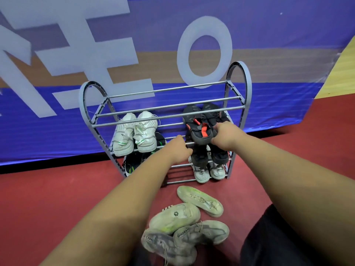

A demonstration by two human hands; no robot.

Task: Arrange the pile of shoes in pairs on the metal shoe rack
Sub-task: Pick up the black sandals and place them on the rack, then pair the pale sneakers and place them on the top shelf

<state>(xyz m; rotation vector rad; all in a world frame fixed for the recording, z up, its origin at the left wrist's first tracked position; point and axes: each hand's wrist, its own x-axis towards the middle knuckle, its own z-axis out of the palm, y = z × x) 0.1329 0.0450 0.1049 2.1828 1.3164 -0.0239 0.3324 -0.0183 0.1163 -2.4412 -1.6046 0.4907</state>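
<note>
A grey metal shoe rack (165,90) stands against a blue banner. On its second tier sit a white pair (134,131) at the left and a black pair with red straps (199,121) at the right. My right hand (226,134) grips the heel end of that black pair. My left hand (179,148) is closed at the tier's front bar, just left of the same shoes. Lower tiers hold a black-and-green pair (132,164), a dark pair (219,155) and a white pair (209,172). Several pale worn shoes (184,225) lie piled on the floor in front.
The floor is a red mat (57,198). The blue banner with large white letters (269,54) rises right behind the rack. My dark trouser leg (269,242) is at the lower right, beside the pile. The rack's top tier holds nothing.
</note>
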